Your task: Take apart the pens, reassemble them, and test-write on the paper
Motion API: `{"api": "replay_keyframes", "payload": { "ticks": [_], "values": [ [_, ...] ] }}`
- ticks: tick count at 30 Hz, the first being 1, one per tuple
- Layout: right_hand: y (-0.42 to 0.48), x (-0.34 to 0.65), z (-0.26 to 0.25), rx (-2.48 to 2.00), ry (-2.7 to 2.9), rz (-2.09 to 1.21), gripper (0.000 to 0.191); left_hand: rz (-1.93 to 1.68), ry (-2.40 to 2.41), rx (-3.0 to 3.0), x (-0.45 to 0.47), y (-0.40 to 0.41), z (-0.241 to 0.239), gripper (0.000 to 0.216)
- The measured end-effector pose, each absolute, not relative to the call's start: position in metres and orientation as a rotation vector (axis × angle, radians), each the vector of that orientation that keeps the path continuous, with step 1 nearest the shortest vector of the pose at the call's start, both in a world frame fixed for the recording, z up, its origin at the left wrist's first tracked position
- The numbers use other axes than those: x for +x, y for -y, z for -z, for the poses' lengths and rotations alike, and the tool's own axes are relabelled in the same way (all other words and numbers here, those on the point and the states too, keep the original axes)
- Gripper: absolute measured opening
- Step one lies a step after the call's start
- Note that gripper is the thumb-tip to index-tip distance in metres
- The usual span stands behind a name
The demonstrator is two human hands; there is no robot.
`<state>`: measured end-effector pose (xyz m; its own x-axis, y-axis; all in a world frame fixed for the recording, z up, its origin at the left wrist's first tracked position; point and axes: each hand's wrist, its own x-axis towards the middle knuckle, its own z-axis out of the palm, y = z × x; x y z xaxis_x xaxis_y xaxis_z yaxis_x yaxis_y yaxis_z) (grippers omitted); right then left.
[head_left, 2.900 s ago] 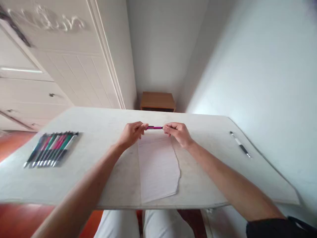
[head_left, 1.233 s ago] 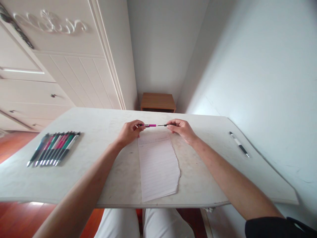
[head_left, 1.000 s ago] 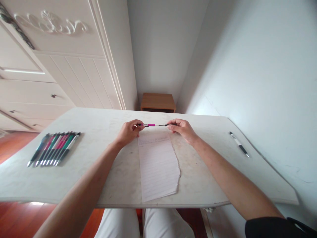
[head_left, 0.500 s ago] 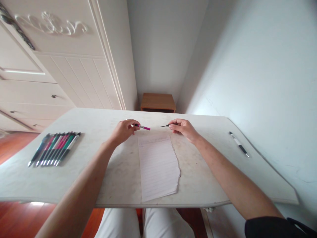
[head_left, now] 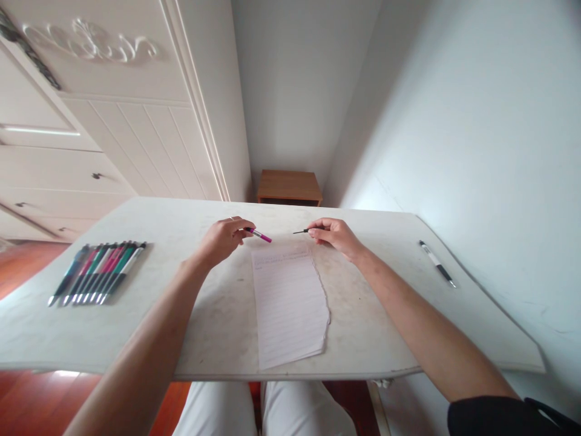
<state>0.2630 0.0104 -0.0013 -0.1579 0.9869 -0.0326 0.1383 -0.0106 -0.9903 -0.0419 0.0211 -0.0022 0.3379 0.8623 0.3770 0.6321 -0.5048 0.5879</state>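
Observation:
My left hand (head_left: pixel 229 238) pinches a magenta pen barrel (head_left: pixel 262 236) that tilts down to the right, its other end hidden in the fingers. Across a small gap, my right hand (head_left: pixel 331 232) is closed on a black pen part with a thin dark refill (head_left: pixel 300 232) sticking out toward the left. Both hands are above the far half of the white table (head_left: pixel 218 327). Just in front of them lies a lined paper sheet (head_left: pixel 290 309) with a torn right edge and faint writing along its top.
A row of several pens (head_left: pixel 100 272) in assorted colours lies at the left. Near the right edge, beside the wall, is a single white and black pen (head_left: pixel 437 264). A cream wardrobe (head_left: pixel 200 72) and a small wooden stand (head_left: pixel 290 186) are beyond the table.
The magenta barrel has dipped slightly at its free end and shifted a little left with my left hand. My right hand looks almost unmoved.

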Motion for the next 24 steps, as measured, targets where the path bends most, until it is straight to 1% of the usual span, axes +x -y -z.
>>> {"api": "replay_keyframes", "payload": {
  "ticks": [6,11,17,24],
  "values": [
    [-0.01,0.262,0.001,-1.25,1.412,-1.278,0.034,-0.929,-1.349,2.243,-0.042,-0.022,0.004,0.021],
    [-0.01,0.262,0.001,-1.227,1.427,-1.274,0.034,-0.818,-1.394,2.305,-0.046,-0.027,0.008,0.023],
    [-0.01,0.261,0.001,-1.214,1.412,-1.288,0.032,-0.788,-1.291,2.42,-0.052,-0.032,0.013,0.023],
    [-0.006,0.256,0.002,-1.192,1.39,-1.361,0.035,-0.761,-1.295,2.425,-0.048,-0.03,0.016,0.036]
  ]
}}
